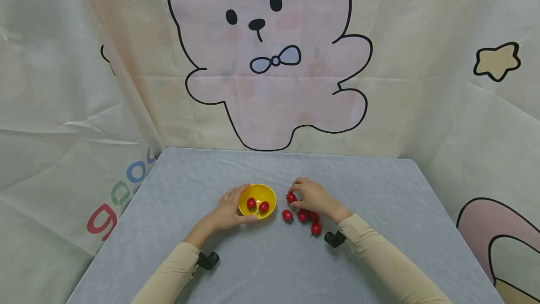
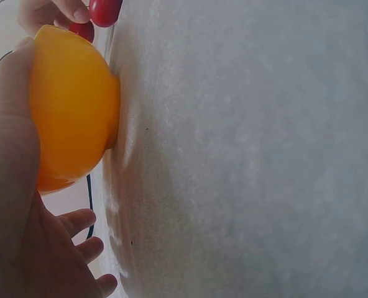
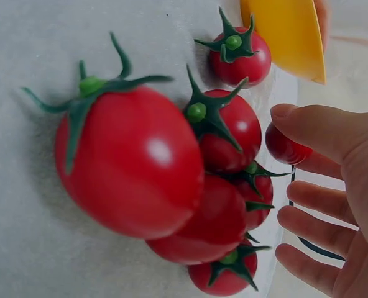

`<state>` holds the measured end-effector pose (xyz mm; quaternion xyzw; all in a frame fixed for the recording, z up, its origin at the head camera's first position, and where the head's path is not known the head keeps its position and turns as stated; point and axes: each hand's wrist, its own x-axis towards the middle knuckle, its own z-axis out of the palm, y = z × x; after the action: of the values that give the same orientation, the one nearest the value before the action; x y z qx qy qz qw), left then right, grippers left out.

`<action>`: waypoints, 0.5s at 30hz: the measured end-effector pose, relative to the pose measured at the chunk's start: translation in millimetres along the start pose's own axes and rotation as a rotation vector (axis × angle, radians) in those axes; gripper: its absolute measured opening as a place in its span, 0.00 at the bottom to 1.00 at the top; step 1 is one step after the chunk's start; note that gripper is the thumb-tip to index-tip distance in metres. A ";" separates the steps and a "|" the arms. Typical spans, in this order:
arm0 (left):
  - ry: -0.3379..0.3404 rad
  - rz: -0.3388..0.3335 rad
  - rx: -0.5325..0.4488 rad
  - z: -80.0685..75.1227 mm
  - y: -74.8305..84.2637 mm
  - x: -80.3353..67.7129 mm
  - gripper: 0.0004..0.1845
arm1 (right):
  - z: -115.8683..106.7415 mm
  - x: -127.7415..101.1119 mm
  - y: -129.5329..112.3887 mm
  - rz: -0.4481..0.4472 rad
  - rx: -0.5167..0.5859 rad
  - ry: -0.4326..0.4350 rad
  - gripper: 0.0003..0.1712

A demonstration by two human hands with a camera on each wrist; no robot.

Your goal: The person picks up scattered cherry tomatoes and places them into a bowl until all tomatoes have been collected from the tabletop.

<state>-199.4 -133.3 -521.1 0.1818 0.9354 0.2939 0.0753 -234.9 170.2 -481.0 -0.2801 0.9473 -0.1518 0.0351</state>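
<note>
A yellow bowl (image 1: 271, 196) stands on the table with two cherry tomatoes (image 1: 251, 203) inside. My left hand (image 1: 228, 210) holds it from the left, thumb along the near side and fingers round the far side. To the right of the bowl, my right hand (image 1: 314, 195) pinches a red cherry tomato (image 3: 283, 144) between thumb and index finger; its other fingers are spread apart in the right wrist view. Several more cherry tomatoes with green stems lie beneath and in front of this hand, among them one nearer the bowl (image 1: 288, 216) and one closest to me (image 1: 316, 229).
A grey cloth covers the table (image 1: 261, 266). Behind it hangs a curtain (image 1: 388, 107) with a printed pink bear, and more fabric hangs at both sides. Black camera mounts sit at the left wrist (image 1: 208, 261) and right wrist (image 1: 335, 239).
</note>
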 end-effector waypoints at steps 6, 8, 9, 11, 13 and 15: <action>0.002 0.004 0.005 -0.8 1.0 -0.7 0.56 | -2.7 1.8 -0.9 0.007 0.008 0.007 0.21; -0.003 -0.002 0.007 -0.9 0.9 -0.7 0.56 | -4.5 2.8 -1.5 0.010 -0.002 0.004 0.21; -0.005 -0.005 0.008 -0.8 0.7 -0.5 0.56 | -5.5 3.5 -1.7 0.009 -0.005 0.004 0.21; -0.010 -0.011 0.014 -0.5 0.4 -0.2 0.57 | -7.3 4.8 -2.0 0.010 -0.009 0.004 0.21; -0.011 -0.013 0.018 -0.3 0.6 -0.1 0.57 | -8.4 6.4 -2.1 0.012 -0.011 0.001 0.21; -0.008 -0.010 0.020 -0.1 0.6 0.1 0.57 | -9.1 7.9 -2.1 0.012 -0.010 0.003 0.21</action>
<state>-199.3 -132.9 -520.7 0.1789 0.9388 0.2834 0.0788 -241.8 166.7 -471.5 -0.2742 0.9498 -0.1470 0.0334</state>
